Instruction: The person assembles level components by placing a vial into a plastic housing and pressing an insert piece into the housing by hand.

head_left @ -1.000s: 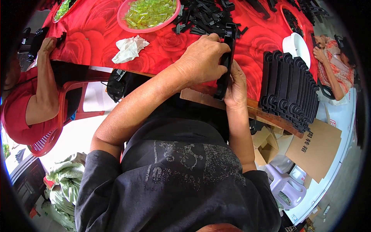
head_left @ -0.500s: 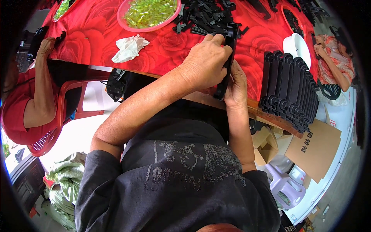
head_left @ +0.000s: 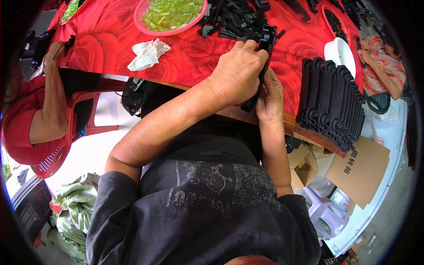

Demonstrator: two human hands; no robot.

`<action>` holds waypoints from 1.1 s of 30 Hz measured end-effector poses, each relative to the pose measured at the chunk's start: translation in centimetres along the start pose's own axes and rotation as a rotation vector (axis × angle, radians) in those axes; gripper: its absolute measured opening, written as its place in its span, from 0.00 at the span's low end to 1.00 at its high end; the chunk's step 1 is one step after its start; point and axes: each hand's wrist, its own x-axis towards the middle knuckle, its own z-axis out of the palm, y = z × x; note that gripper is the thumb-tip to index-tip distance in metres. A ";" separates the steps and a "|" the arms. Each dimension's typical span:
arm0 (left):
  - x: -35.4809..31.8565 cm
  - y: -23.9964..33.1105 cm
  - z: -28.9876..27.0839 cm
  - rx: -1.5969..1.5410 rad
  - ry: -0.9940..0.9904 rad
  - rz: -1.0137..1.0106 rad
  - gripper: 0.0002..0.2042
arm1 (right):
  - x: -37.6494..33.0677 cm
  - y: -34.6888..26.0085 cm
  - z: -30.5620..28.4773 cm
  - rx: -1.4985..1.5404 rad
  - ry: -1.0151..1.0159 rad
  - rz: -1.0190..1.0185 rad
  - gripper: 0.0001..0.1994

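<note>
Above the near edge of the red rose-patterned tablecloth (head_left: 194,66), I hold a long black plastic bar (head_left: 266,39) tilted between both hands. My left hand (head_left: 240,70) is closed round its left side, knuckles up, with the fingertips hidden. From the right and below, my right hand (head_left: 270,97) grips the same bar, its thumb and fingers partly behind it. A row of similar black bars (head_left: 329,95) with rounded ends stands close together to the right. Beyond my hands lies a heap of small black plastic parts (head_left: 236,20).
A pink basin (head_left: 138,22) of yellow-green clear tubes stands at the far side, with a crumpled white tissue (head_left: 148,54) nearer. A white round container (head_left: 338,53) is behind the bar row. Co-workers sit left (head_left: 46,106) and right (head_left: 384,66). Cardboard (head_left: 360,172) lies below right.
The bar and my left hand have shifted very slightly, the bar's far end tipping a little rightward. My grip stays the same. The co-worker on the left has moved an arm slightly.
</note>
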 end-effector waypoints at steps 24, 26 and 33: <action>0.5 -0.6 -0.2 0.038 -0.001 0.070 0.17 | 0.0 -0.2 0.7 0.030 0.034 -0.016 0.15; 0.5 -0.6 -0.1 0.038 0.016 0.086 0.17 | 0.0 -0.2 0.7 0.045 0.062 -0.016 0.13; 0.6 -0.4 -0.4 0.063 -0.011 0.067 0.17 | 0.0 0.1 0.3 0.028 0.037 -0.025 0.12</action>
